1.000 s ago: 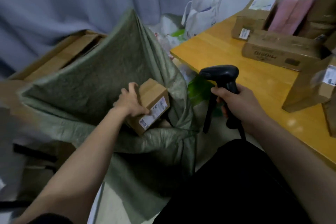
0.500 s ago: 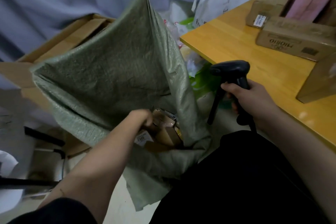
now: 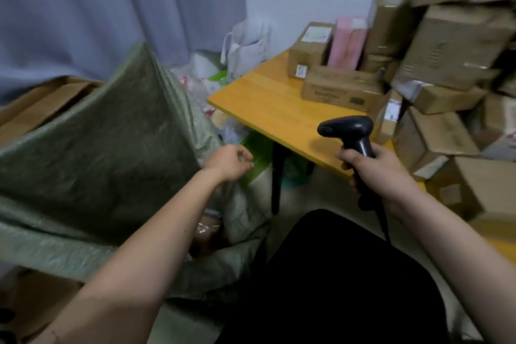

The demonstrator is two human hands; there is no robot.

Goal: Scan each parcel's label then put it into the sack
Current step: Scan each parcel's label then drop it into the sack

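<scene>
A large green woven sack [image 3: 111, 148] stands open at my left, with brown parcels [image 3: 208, 229] dimly visible low inside it. My left hand [image 3: 230, 162] hovers above the sack's right rim, empty, with its fingers loosely curled and apart. My right hand [image 3: 374, 173] grips the handle of a black barcode scanner [image 3: 347, 128], whose head points left over the table's near corner. Many cardboard parcels [image 3: 452, 45] are piled on the wooden table [image 3: 273, 112] at the right, several with white labels.
A long flat carton [image 3: 340, 89] and a pink package [image 3: 349, 42] lie at the table's back. A white paper bag [image 3: 248, 47] and plastic clutter fill the floor behind the sack. An open cardboard box [image 3: 42, 100] sits behind the sack, left. Grey curtain behind.
My left hand lowered a small labelled box into the sack, let go, and came up empty to the right. My view swung right toward the parcel pile. The scanner stays in my right hand.
</scene>
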